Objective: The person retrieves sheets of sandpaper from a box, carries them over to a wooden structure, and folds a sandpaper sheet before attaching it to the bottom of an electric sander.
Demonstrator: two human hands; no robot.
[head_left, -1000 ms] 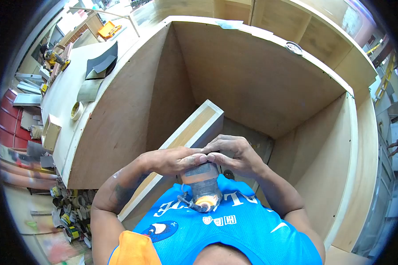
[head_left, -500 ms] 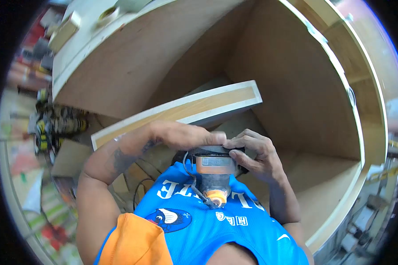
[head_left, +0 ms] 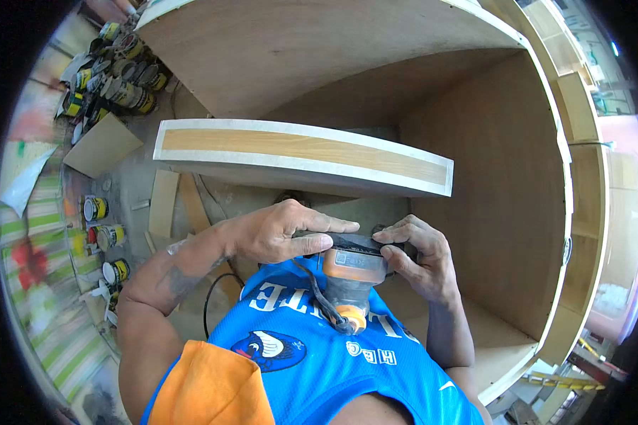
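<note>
A power sander [head_left: 356, 268] with an orange and grey body rests against my chest, its dark pad end facing away from me. My right hand [head_left: 422, 253] grips the pad end, thumb on the near side and fingers over the far side. Over the other side of the pad lies my left hand [head_left: 287, 232], fingers stretched out and thumb apart from them at the pad's edge. A grey cord [head_left: 317, 294] runs along the sander's body. Just beyond my hands is a long wooden panel [head_left: 298, 145] with white-coated edges and a bare wood strip.
A large open wooden cabinet [head_left: 485, 149] stands ahead and to the right. Several paint cans [head_left: 127, 92] cluster at the upper left, with further cans lower down. A loose board [head_left: 103, 145] and wood strips [head_left: 164, 202] lie on the floor. A pink-topped container [head_left: 620, 234] is at far right.
My view has turned, so the panel appears more level and more floor shows at left. My left hand's fingers have shifted on the pad; my right hand keeps its grip on the sander.
</note>
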